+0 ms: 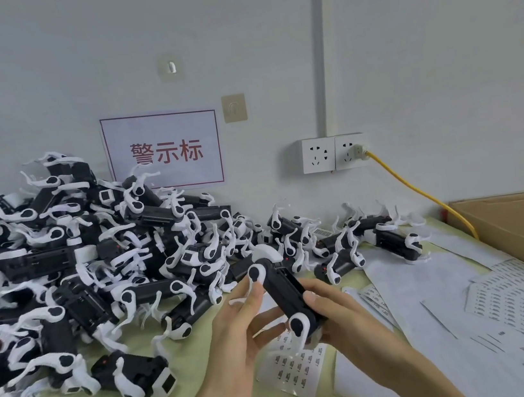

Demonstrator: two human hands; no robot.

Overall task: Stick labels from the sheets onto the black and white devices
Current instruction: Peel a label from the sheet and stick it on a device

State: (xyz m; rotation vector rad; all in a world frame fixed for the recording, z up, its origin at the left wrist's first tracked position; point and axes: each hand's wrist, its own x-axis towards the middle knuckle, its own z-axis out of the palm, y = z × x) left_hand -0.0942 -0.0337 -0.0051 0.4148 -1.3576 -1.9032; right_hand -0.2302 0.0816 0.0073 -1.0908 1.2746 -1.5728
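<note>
Device (283, 291) tilted, long axis far-left to near-right; left hand (236, 336), right hand (346, 316) fingers (313, 300) curled round it.

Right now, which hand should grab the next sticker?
Probably the left hand: it only pinches the device with fingertips, while the right hand grips its body, and the small label sheet lies just below.

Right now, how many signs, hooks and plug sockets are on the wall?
Signs: 1
Hooks: 2
Plug sockets: 2
Total: 5
</note>
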